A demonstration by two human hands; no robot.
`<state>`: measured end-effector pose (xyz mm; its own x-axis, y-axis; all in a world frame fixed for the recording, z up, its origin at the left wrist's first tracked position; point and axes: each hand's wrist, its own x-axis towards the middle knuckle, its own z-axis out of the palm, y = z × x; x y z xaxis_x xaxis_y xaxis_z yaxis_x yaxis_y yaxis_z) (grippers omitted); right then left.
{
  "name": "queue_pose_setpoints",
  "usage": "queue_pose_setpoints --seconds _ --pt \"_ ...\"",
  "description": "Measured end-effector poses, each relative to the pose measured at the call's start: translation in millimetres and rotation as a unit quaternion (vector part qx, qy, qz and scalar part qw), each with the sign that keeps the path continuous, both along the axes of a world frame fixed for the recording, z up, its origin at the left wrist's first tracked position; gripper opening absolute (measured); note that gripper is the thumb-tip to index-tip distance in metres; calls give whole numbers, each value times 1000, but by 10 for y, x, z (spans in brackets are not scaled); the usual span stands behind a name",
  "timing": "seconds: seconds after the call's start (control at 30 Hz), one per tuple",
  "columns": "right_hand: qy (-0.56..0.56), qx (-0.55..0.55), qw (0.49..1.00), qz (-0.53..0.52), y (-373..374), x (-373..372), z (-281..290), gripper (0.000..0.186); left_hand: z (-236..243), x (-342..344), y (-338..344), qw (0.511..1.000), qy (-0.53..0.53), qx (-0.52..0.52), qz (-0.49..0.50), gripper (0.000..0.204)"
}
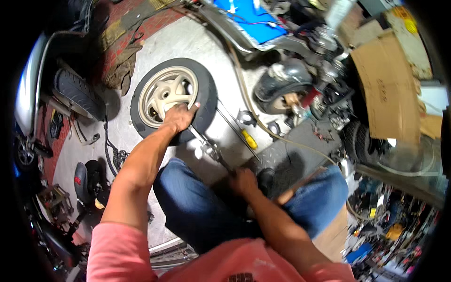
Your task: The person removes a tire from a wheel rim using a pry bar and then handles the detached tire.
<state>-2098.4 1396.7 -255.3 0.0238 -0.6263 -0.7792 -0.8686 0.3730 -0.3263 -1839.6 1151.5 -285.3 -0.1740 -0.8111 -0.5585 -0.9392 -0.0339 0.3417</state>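
A scooter wheel with a black tyre point(209, 96) and a pale gold rim point(145, 96) lies flat on the floor in front of me. My left hand point(179, 117) presses on its near side, its thumb stretched out and its fingers bent over the rim's edge. From beside that hand a long metal tool point(211, 151) slants down toward my knees. My right hand point(244, 182) is closed round its near end; its exact kind is hard to make out. To the right of the tyre lie a yellow-handled screwdriver point(249, 139) and a thin metal rod point(230, 123).
A scooter with a rear tyre point(77, 94) stands at the left. At the right are another small wheel under a dark fender point(286, 80), a cardboard box point(387, 89) and stacked tyres point(359, 143). A hose point(242, 80) crosses the floor. Cluttered parts fill the lower right.
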Motion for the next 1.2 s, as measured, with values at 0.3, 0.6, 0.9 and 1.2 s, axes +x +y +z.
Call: queue_pose_setpoints --seconds 0.3,0.6,0.9,1.2 --pt "4 59 995 -85 -279 254 -91 80 173 72 -78 998 -41 36 28 89" --pt "42 76 994 -61 -301 322 61 68 -151 102 -68 994 -98 38 39 81" --pt "26 104 989 -100 -262 315 -46 49 159 -52 15 990 -101 27 92 80" --pt "9 148 988 -41 -443 171 -122 47 272 -213 -135 985 -110 -2 131 84"
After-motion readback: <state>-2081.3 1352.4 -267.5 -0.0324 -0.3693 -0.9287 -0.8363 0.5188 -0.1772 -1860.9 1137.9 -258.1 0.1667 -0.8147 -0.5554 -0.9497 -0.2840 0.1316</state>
